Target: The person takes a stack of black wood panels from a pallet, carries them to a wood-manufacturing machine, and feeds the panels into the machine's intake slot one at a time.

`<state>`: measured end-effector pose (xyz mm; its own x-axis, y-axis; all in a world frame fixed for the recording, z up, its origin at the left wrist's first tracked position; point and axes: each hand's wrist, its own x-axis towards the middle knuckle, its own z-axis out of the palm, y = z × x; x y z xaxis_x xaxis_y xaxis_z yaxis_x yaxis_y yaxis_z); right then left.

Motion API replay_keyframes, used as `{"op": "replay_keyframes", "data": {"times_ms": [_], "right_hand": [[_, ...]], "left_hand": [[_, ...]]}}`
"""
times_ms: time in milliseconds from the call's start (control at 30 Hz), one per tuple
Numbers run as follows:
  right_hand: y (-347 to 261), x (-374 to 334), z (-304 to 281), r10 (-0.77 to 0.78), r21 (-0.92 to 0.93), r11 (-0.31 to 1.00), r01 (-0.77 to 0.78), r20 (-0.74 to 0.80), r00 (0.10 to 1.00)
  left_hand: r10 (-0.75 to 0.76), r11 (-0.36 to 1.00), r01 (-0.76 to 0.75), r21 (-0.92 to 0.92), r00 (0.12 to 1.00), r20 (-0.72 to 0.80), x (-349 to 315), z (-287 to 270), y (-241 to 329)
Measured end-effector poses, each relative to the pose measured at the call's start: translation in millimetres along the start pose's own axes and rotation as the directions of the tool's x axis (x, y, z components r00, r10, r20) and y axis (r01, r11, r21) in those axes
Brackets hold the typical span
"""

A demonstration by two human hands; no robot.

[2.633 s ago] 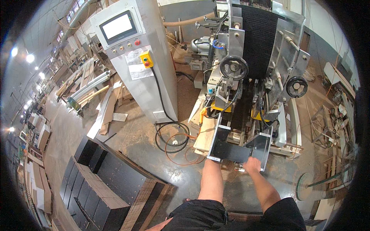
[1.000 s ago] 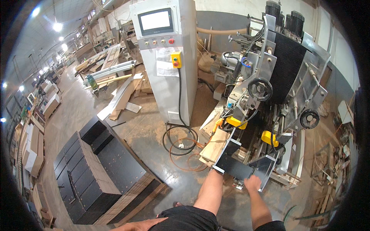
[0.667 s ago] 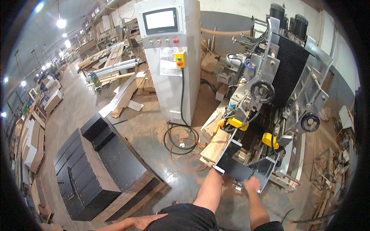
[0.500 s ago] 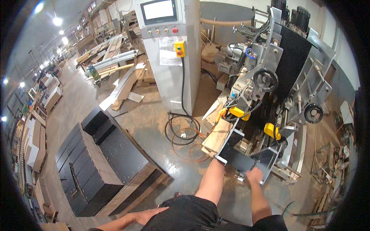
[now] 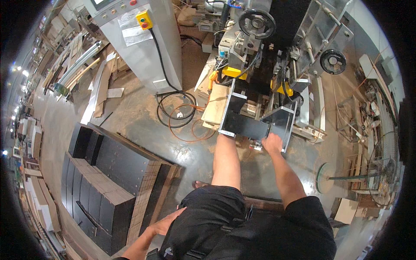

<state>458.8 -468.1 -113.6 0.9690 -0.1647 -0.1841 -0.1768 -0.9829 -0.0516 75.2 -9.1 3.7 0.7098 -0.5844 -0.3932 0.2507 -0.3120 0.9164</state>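
Observation:
My right hand [image 5: 273, 143] is closed at the front of a machine, around what looks like a short dark handle [image 5: 268, 129]; most of its grip is hidden. Beside it are a black machine plate [image 5: 248, 125] and the metal-edged end plate [image 5: 284, 125]. My left hand [image 5: 170, 220] lies with fingers stretched out on the black shorts [image 5: 208, 203] over my left thigh, holding nothing. My bare leg reaches forward to the left end of the machine front. A pale wood board [image 5: 216, 104] sits left of the black plate.
A stack of black panels [image 5: 117, 173] stands on the left. Ahead rises a grey control cabinet [image 5: 143, 52] with a yellow switch box [image 5: 144, 20]. Coiled cable [image 5: 162, 113] and orange hose lie on the floor. Handwheels [image 5: 257, 24] are on the machine; a fan [image 5: 381, 180] stands right.
My view has tilted down and turned right, so the machine and cabinet sit higher and farther left in the picture. Both hands keep their places, on the machine front and the thigh.

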Motion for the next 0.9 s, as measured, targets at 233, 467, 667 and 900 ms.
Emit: {"op": "replay_keyframes", "data": {"times_ms": [233, 467, 667, 900], "right_hand": [[-8.7, -1.6, -4.7, 0.038, 0.017, 0.999, -0.038, 0.026, 0.999], [-13.0, 0.0, -9.7, 0.013, 0.019, 1.0, -0.014, 0.03, 0.999], [-13.7, -4.5, -8.5, 0.045, -0.009, 0.999, -0.045, 0.039, 0.998], [-17.6, -2.2, -9.2, 0.021, -0.03, 0.999, -0.02, 0.028, 0.999]], "left_hand": [[-0.038, 0.999, 0.038, 0.022, 0.999, -0.008, 3.7, -16.5, 0.4], [0.03, 0.999, -0.029, 0.025, 0.999, -0.045, -15.5, -5.6, -10.7], [0.023, 0.999, -0.021, 0.042, 0.999, -0.034, -24.0, 7.4, -28.6], [-0.022, 1.0, 0.021, -0.016, 0.997, -0.069, -19.7, 5.3, -16.0]]}}
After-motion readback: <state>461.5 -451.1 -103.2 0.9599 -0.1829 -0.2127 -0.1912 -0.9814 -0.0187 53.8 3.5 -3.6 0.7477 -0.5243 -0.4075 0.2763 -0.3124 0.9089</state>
